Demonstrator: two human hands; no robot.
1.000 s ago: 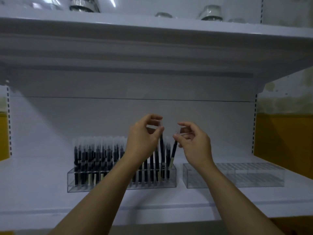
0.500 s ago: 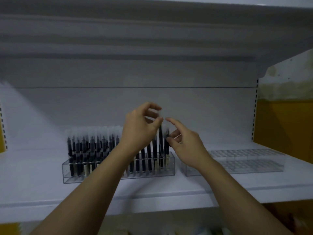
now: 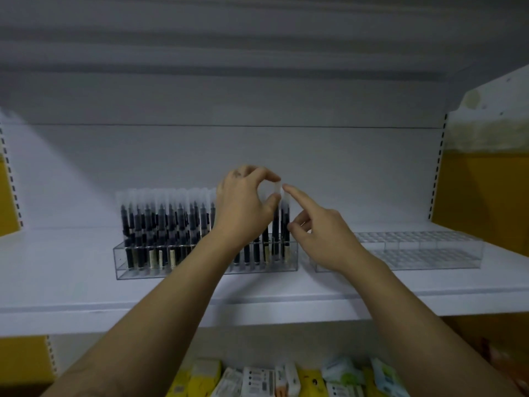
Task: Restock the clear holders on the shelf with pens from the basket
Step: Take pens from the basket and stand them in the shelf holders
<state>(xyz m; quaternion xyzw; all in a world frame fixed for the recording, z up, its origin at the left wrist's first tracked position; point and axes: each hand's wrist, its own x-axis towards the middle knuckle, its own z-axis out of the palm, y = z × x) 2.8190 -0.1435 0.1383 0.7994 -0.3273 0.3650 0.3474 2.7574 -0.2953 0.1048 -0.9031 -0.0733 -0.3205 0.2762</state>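
Note:
A clear holder (image 3: 137, 272) on the white shelf (image 3: 86, 299) is packed with several dark pens (image 3: 160, 224) that have frosted caps. My left hand (image 3: 243, 207) pinches the cap of one pen (image 3: 276, 224) standing near the holder's right end. Beside it, my right hand (image 3: 317, 230) stretches its forefinger against the cap of the neighbouring pen (image 3: 285, 224), its other fingers loosely curled and holding nothing. A second clear holder (image 3: 423, 250) with an empty grid stands to the right. The basket is out of view.
The shelf's front edge (image 3: 286, 310) runs under my forearms. Below it lie several small packaged goods (image 3: 257, 379) in yellow, white and green. An upper shelf hangs overhead. Yellow wall shows at both sides.
The view has tipped down, revealing the packages below. My right hand let go of its pen, which now stands in the holder, and points a forefinger at a cap. My left hand keeps its pinch.

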